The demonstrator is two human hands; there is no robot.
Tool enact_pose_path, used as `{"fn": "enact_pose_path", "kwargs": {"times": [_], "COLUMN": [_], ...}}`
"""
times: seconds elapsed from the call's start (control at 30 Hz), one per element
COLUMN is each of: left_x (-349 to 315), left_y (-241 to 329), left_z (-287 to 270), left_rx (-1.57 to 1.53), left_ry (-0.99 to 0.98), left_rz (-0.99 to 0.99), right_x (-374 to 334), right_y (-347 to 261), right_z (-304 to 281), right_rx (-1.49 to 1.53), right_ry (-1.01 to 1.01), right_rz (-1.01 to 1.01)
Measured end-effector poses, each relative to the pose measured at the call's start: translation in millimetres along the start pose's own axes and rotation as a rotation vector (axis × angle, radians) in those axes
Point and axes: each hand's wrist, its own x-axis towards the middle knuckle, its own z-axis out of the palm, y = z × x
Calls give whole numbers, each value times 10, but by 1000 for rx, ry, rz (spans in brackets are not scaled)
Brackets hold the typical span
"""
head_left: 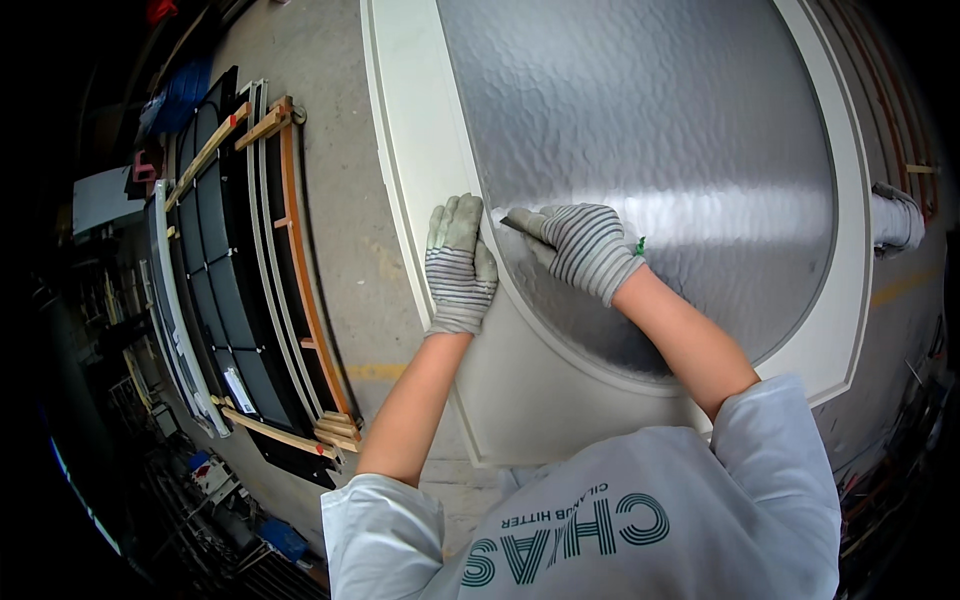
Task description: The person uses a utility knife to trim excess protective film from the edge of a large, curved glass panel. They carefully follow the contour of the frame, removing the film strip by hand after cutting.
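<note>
A large white frame (415, 110) lies in front of me around a pane of rippled, translucent glass (640, 110) with a curved near edge. My left hand (460, 265), in a striped grey work glove, rests flat on the frame's left side with its fingers stretched out. Just to its right, my right hand (585, 245), gloved alike, grips a small dark flat blade (512, 222). The blade's tip is at the seam between glass and frame; its handle is hidden in the glove.
On the left, dark gridded panels (215, 260) stand on the concrete floor (345, 200) with wooden battens (300, 260). A pale wrapped bundle (897, 218) sits beside the frame's right edge. Long brown bars (885, 80) lie at the far right.
</note>
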Motion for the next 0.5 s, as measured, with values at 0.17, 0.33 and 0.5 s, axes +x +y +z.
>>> {"fn": "enact_pose_path", "kwargs": {"times": [0.17, 0.33, 0.5], "left_x": [21, -3, 20], "left_y": [33, -4, 9], "left_z": [-27, 9, 0], "left_rx": [0, 9, 24], "left_ry": [2, 17, 0], "left_rz": [-6, 4, 4], "right_x": [-7, -35, -16], "right_y": [-80, -148, -140], "right_z": [-70, -129, -74], "right_rx": [-33, -1, 94], "right_ry": [-77, -72, -36], "right_rz": [36, 98, 145]}}
